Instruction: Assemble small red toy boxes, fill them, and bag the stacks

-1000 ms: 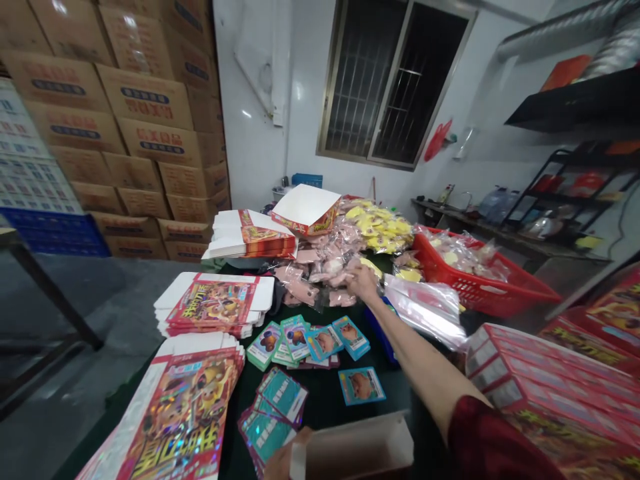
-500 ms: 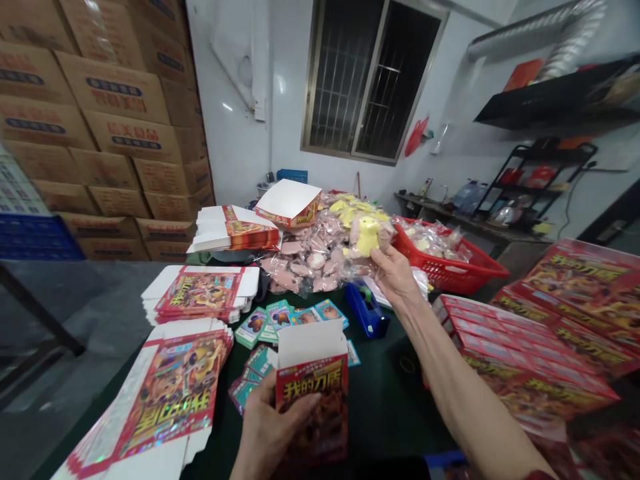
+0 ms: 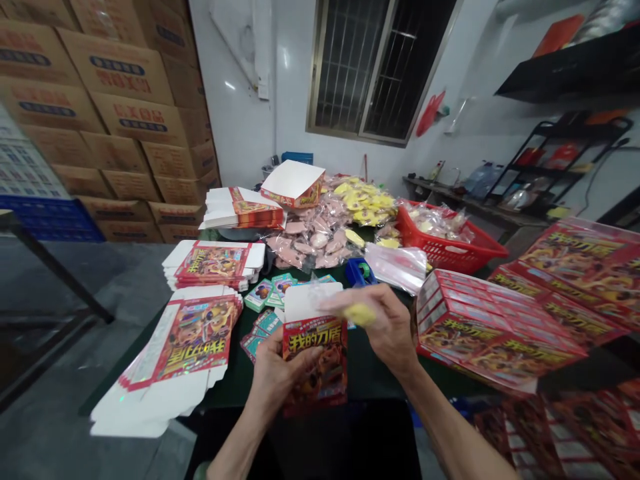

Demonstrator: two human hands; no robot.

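My left hand (image 3: 277, 370) grips a red printed carton (image 3: 320, 373) by its left side, thumb across the front. The carton stands upright with its white top flap (image 3: 300, 300) raised. In my right hand (image 3: 393, 327) is a clear plastic packet (image 3: 350, 308) with pink and yellow pieces, blurred by motion, at the flap's right side above the carton's mouth. Behind the carton lie small stacks of picture cards (image 3: 260, 293). A blue tape dispenser (image 3: 359, 272) sits just beyond my right hand, partly covered by it.
Flat red-and-white cartons (image 3: 195, 340) are stacked at left. Pink packets (image 3: 320, 243) and yellow packets (image 3: 367, 203) are heaped at the back, beside a red basket (image 3: 450, 250). Closed red boxes (image 3: 480, 333) stand at right. Brown cardboard boxes (image 3: 125, 73) line the left wall.
My right hand has drawn back from the heap to the carton, bringing a packet with it. My left hand still grips the carton. The camera view has shifted slightly.
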